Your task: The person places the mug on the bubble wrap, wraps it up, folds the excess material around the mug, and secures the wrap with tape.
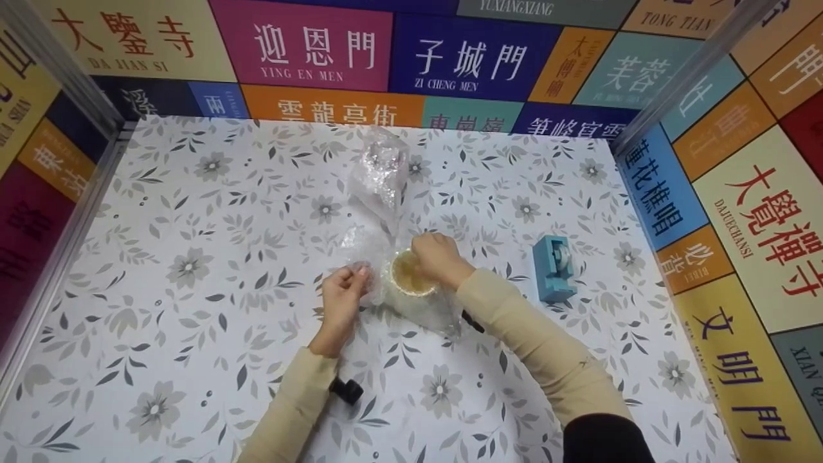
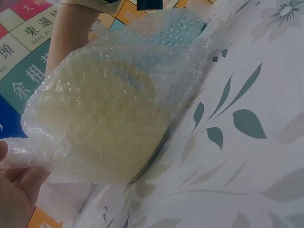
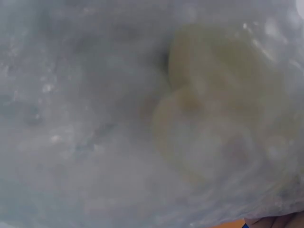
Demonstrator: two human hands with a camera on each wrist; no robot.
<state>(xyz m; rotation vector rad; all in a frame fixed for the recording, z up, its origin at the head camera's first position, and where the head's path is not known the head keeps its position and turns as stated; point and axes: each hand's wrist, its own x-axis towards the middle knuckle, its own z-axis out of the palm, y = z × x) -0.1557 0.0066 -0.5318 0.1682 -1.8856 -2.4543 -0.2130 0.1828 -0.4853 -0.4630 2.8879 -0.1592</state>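
A yellowish mug (image 1: pixel 411 273) stands upright on the table, its round mouth facing up. Clear bubble wrap (image 1: pixel 421 312) surrounds it, and the mug's handle shows dimly through the wrap (image 2: pixel 95 109) in the left wrist view. At the mug's left, my left hand (image 1: pixel 344 289) pinches an edge of the bubble wrap between thumb and fingers. My right hand (image 1: pixel 440 260) has its fingers curled over the right side of the rim, gripping wrap there; its fingertips are hidden. Wrap fills most of the right wrist view, with the blurred mug (image 3: pixel 213 80) behind it.
A teal tape dispenser (image 1: pixel 554 270) with a roll of clear tape stands to the right of the mug. More crumpled bubble wrap (image 1: pixel 379 173) stretches toward the table's back. Panels with printed characters (image 1: pixel 308 51) border the flower-patterned table (image 1: pixel 257 360) at the back and sides.
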